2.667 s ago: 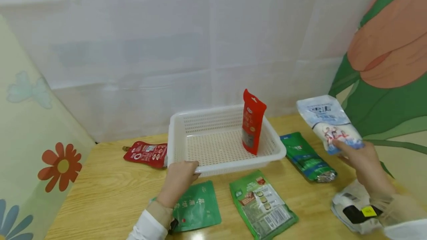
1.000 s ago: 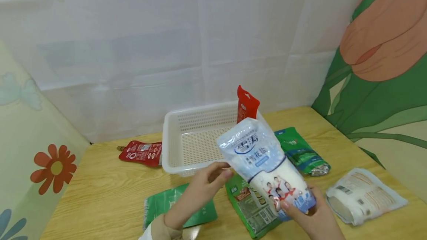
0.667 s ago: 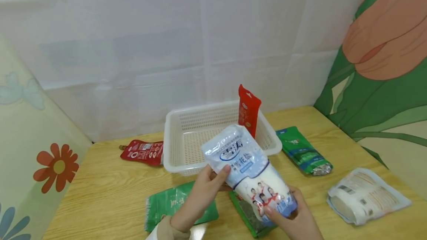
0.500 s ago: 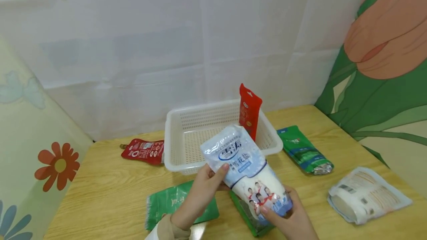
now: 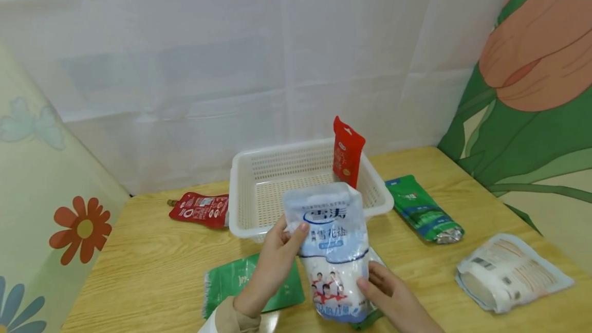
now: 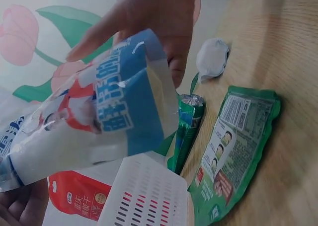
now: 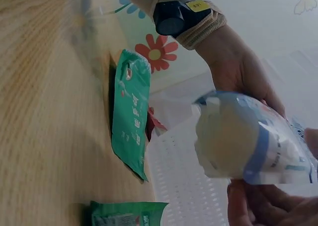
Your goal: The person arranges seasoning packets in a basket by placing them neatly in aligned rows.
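A blue-and-white bag of salt (image 5: 333, 251) is held up in front of the basket, its printed front toward the head camera. My left hand (image 5: 273, 266) pinches its upper left edge, thumb on the front and fingers behind. By the lower right edge is my right hand (image 5: 400, 299), its thumb and fingers loosely spread at the side of the bag. In the left wrist view the bag's blue bottom end (image 6: 131, 99) faces the camera, with the right hand (image 6: 159, 22) spread beside it. A green food packet (image 6: 233, 146) lies below, mostly hidden in the head view.
Behind the bag stands a white perforated basket (image 5: 235, 194), a red packet (image 5: 348, 153) upright inside. Left of it lies a red spouted pouch (image 5: 201, 210); right, a green-and-blue packet (image 5: 421, 207). A green pouch (image 5: 231, 281) is front left, a whitish bag (image 5: 509, 271) far right.
My left hand left the basket rim and took the salt bag's upper edge. The bag came from the right to the middle and turned more upright; my right hand's hold on it loosened.
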`<control>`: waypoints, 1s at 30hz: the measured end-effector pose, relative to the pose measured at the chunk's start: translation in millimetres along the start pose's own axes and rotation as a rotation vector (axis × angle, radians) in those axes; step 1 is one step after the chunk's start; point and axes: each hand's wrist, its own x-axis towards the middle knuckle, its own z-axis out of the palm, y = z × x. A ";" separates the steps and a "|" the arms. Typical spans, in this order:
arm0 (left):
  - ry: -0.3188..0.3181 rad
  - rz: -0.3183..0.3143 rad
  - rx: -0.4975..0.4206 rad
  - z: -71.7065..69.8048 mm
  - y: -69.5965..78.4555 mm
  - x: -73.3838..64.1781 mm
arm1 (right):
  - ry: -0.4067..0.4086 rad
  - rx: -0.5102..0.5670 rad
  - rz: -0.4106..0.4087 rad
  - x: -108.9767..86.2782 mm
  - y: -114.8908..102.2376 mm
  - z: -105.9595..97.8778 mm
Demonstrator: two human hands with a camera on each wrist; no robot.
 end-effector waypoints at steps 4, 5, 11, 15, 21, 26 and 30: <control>-0.016 0.000 0.014 -1.9 0.9 -1.3 | -0.162 -0.035 -0.093 4.2 -5.5 -10.5; -0.019 0.002 0.019 -2.2 1.2 -1.5 | -0.197 -0.032 -0.106 5.3 -7.3 -12.5; -0.044 -0.009 0.057 -3.9 2.0 -2.4 | -0.352 0.010 -0.147 9.6 -20.0 -16.8; -0.059 -0.019 0.085 -6.3 0.9 -1.9 | -0.405 0.039 -0.176 12.8 -26.7 -14.6; -0.098 -0.011 0.131 -10.7 -2.4 2.3 | -0.411 0.046 -0.234 15.3 -29.6 -13.0; -0.133 0.012 0.271 -23.7 0.2 7.5 | -0.349 0.020 -0.244 15.4 -32.1 -11.7; -0.047 0.079 0.613 -44.9 3.2 15.5 | -0.263 0.010 -0.221 16.7 -37.6 -15.0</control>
